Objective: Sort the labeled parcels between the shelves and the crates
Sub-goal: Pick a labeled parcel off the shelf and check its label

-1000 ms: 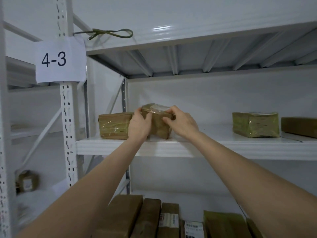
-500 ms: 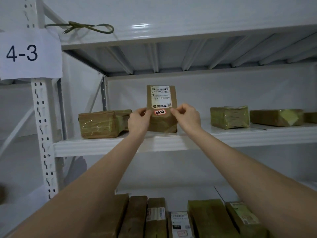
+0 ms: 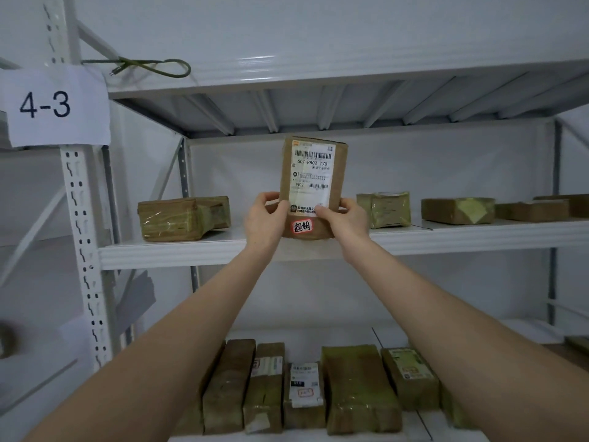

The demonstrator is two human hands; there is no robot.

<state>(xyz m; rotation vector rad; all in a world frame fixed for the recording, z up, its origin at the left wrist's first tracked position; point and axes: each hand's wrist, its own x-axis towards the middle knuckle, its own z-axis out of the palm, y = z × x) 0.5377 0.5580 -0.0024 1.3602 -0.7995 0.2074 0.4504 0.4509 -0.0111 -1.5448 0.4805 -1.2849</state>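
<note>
A brown cardboard parcel [image 3: 312,173] stands upright on end at the front of the white middle shelf [image 3: 178,253], its white shipping label and a small red-edged sticker facing me. My left hand [image 3: 266,218] grips its lower left edge and my right hand [image 3: 345,218] grips its lower right edge, thumbs on the front face. A taped parcel [image 3: 183,218] lies flat to the left on the same shelf. Three more taped parcels [image 3: 384,209] [image 3: 457,211] [image 3: 538,210] lie to the right.
A paper sign reading 4-3 [image 3: 55,105] hangs on the white perforated upright [image 3: 84,266] at left. A row of several parcels [image 3: 302,387] lies on the lower shelf. A green cord [image 3: 153,67] loops on the top shelf edge.
The parcel went from lying on the shelf to standing upright with its label toward me. It now appears larger and the view has shifted slightly.
</note>
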